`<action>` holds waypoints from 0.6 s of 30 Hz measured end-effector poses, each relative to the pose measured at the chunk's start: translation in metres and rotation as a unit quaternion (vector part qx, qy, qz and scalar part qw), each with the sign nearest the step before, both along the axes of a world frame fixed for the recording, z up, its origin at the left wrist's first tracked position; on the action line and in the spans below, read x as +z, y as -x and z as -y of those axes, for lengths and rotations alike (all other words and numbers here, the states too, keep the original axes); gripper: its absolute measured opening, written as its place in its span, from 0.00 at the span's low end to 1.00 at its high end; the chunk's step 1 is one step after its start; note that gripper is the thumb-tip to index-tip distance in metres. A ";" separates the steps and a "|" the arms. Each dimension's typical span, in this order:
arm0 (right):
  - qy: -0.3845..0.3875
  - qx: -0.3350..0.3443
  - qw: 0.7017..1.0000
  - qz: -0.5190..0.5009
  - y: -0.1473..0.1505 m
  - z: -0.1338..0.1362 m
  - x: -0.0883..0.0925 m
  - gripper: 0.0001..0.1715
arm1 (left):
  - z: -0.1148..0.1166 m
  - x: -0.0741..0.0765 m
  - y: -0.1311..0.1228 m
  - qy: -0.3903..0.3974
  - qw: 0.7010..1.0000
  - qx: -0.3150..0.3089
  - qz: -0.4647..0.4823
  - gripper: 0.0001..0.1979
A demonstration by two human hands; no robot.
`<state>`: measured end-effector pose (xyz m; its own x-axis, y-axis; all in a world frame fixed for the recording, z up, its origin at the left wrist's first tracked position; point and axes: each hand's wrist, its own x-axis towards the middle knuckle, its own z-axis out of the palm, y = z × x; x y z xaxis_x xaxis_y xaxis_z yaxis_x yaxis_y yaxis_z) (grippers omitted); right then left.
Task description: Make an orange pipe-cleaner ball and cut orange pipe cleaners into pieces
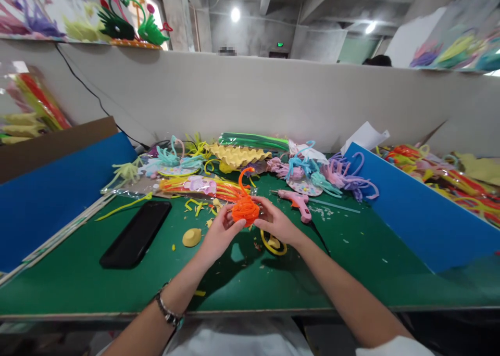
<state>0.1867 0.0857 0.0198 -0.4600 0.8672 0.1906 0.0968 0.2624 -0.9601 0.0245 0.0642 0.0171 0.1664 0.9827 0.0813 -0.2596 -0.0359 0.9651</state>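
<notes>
Both hands on one item: an orange figure (245,210), round wound body, thin neck rising and hooking over at the top. Held upright above the green table (367,278), near the middle, shadow below it.

Left hand (222,227): half open, fingers bent around the figure's left side, thumb at the near lower edge. Right hand (278,225): same on the right side, fingers reaching along the upper side, thumb at the near lower edge. Figure pinched between the two hands; thumbs close, slightly apart. Some fingertips hidden behind the body, so can't tell exactly where they press. Bracelet (169,312) on the left wrist.

Below the right hand: a yellow ring (285,249) on the table, small yellow piece inside it. Left of the left hand: a small yellow cup (191,237), then a black phone (136,234) lying flat further left. Yellow scraps (196,206) scattered behind the left hand.

Pink glue gun (297,202) lies beyond the right hand, nozzle pointing left, dark cord trailing toward the near side. Behind the figure: a packet (207,188) of orange and yellow strips, a wavy yellow sheet (238,155), and a bundle of green strips (253,140) by the wall. Purple strands (351,176) at far right, next to a blue panel (425,215); another blue box (70,200) on the left.
</notes>
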 end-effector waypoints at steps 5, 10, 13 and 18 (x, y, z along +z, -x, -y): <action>0.043 0.050 0.998 -0.019 0.000 0.001 0.016 0.38 | 0.002 0.007 0.000 0.044 0.997 -0.042 -0.050 0.24; 0.039 0.014 0.997 0.070 -0.003 -0.002 0.031 0.34 | 0.004 0.014 -0.002 0.043 0.995 0.005 -0.093 0.22; -0.021 -0.060 0.985 0.160 -0.015 -0.013 0.045 0.35 | 0.027 0.035 0.003 -0.020 0.991 0.035 -0.128 0.18; -0.122 -0.159 0.932 0.302 -0.036 -0.059 0.062 0.33 | 0.097 0.051 0.035 -0.232 0.914 -0.168 -0.289 0.11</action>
<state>0.2224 0.1452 0.0817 -0.2746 0.9428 0.1889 0.7109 0.3313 -0.6204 -0.0109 -0.0327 0.0684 0.5991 0.7505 0.2790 0.2162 -0.4871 0.8461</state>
